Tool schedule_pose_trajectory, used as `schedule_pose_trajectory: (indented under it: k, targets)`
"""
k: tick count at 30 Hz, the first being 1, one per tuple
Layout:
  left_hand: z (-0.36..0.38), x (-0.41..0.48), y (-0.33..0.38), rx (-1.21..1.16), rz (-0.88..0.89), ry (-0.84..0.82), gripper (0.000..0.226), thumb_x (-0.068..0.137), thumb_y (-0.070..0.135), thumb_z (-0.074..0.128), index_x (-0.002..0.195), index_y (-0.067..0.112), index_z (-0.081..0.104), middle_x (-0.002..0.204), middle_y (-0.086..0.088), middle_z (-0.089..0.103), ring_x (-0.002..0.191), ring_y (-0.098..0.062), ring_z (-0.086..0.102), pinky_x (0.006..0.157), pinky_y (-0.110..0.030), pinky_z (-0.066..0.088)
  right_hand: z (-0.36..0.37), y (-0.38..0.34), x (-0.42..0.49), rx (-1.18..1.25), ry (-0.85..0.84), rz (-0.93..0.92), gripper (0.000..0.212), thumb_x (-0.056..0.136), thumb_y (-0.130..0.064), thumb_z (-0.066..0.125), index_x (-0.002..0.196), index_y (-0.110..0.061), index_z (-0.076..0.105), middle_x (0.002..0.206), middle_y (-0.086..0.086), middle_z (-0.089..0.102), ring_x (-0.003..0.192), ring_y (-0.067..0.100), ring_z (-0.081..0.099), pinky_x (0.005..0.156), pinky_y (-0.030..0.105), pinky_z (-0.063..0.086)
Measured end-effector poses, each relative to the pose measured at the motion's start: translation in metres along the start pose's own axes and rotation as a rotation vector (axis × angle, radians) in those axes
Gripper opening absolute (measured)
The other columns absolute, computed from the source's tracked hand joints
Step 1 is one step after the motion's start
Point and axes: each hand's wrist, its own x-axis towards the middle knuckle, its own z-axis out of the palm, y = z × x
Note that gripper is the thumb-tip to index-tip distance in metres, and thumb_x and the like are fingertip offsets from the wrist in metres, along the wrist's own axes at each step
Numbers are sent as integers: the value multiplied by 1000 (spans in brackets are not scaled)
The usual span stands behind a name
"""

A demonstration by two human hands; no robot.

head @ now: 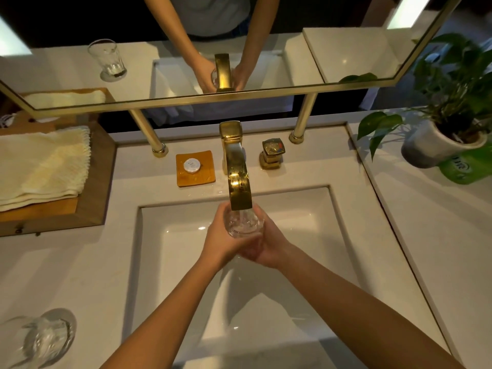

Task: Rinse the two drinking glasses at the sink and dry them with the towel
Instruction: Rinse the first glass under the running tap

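A clear drinking glass (243, 225) is held over the white sink (170, 235), right under the spout of the gold faucet (237, 177). My left hand (221, 238) grips its left side and my right hand (269, 245) cups it from the right and below. Water seems to run into the glass. The second glass (40, 339) stands on the counter at the near left, apart from both hands. A folded cream towel (42, 166) lies on a wooden tray (90, 209) at the far left.
A gold tap handle (271, 154) sits right of the faucet. A small wooden soap dish (195, 169) with a round white item lies left of it. A potted plant (447, 134) and a green pack (466, 169) stand at the right. A mirror (346, 54) lines the back.
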Motion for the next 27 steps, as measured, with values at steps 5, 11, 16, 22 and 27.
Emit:
schedule_pose_trajectory:
  k: [5, 11, 16, 22, 27]
  targets:
    - [-4, 0, 11, -4, 38, 18, 32, 91, 25, 58, 122, 26, 52, 114, 8, 57, 112, -10, 53, 80, -12, 41, -2, -1, 20, 27, 126, -91, 43, 83, -45, 59, 109, -12, 66, 92, 9, 65, 82, 22, 62, 64, 33, 49]
    - [-2, -10, 6, 1019, 487, -324, 24, 90, 40, 49, 100, 25, 64, 106, 3, 63, 102, -16, 51, 92, -31, 42, -14, 3, 31, 7, 204, -179, 35, 85, -42, 55, 99, -12, 67, 84, 9, 67, 76, 22, 66, 63, 30, 54]
    - [16, 1, 11, 823, 165, -280, 17, 93, 23, 44, 92, 11, 56, 92, -9, 66, 79, -22, 61, 71, -37, 53, -13, 15, 38, -105, 317, -123, 57, 71, -51, 64, 113, -13, 69, 110, 12, 72, 105, 27, 67, 73, 36, 56]
    - [-17, 3, 4, 1027, 355, -601, 25, 93, 33, 47, 115, 30, 59, 112, -3, 67, 94, -23, 63, 81, -38, 52, -25, 4, 34, -58, 267, -113, 23, 76, -30, 60, 90, -12, 64, 77, 7, 62, 67, 20, 62, 55, 25, 52]
    - [2, 17, 21, 233, -208, -236, 28, 91, 36, 48, 83, 16, 66, 86, -10, 68, 84, -25, 65, 86, -44, 52, -9, 12, 31, 29, 232, -144, 26, 90, -28, 52, 88, -8, 68, 74, 10, 67, 75, 23, 63, 70, 34, 49]
